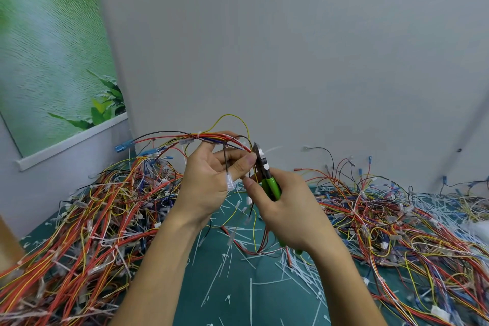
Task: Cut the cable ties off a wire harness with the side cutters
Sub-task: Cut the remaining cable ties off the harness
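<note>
Above green mat [238, 286]: hands grip wire harness [211, 137], green-handled side cutters [267, 177].

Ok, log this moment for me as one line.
left hand: holds wire harness raised | right hand: grips side cutters | cutter tip at white cable tie | cut ties litter green mat

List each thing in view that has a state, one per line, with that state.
Harness: lifted off the mat, held by left hand.
Cutters: gripped by right hand, blades at a tie.
Tie: at the blades; cut or not, unclear.
Loose ties: cut, scattered on mat.
</note>
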`<state>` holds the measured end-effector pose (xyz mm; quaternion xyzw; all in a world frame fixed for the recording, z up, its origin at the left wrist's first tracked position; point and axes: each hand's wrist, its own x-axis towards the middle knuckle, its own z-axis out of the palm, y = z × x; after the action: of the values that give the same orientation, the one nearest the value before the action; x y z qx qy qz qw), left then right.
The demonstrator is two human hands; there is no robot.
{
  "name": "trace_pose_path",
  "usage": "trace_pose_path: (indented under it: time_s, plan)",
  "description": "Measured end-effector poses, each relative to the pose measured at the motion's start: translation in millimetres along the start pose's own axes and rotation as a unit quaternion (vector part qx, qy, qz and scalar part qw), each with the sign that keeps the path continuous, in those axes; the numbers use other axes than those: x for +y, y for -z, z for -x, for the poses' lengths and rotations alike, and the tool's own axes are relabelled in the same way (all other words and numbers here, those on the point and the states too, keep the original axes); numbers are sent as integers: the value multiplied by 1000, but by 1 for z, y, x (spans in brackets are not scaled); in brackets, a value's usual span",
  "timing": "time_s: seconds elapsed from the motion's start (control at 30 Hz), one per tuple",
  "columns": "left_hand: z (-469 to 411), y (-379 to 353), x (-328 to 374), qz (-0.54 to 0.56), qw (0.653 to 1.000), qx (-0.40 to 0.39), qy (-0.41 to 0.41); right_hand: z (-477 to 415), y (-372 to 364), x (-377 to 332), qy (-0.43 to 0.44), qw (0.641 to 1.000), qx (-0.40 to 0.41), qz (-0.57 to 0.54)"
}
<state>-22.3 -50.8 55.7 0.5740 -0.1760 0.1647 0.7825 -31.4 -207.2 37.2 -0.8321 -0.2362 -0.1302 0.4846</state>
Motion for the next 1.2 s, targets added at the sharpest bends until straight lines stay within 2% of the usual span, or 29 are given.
trace_pose_path:
  time_s: [0.27, 0.5, 1.0, 1.2]
  plan:
    - [-1, 1, -2, -4, 1000, 2, -2, 0, -1, -1, -1, 1000, 2, 4]
    - [-3, 2, -2, -17, 999, 31, -12, 2, 1, -2, -5, 998, -47, 36]
    - [-2, 3, -1, -21, 999, 28, -23, 1, -2, -4, 2, 1000, -13, 18]
    - [-2, 4, -1, -26, 999, 28, -34, 2, -1, -5, 8, 999, -35, 20]
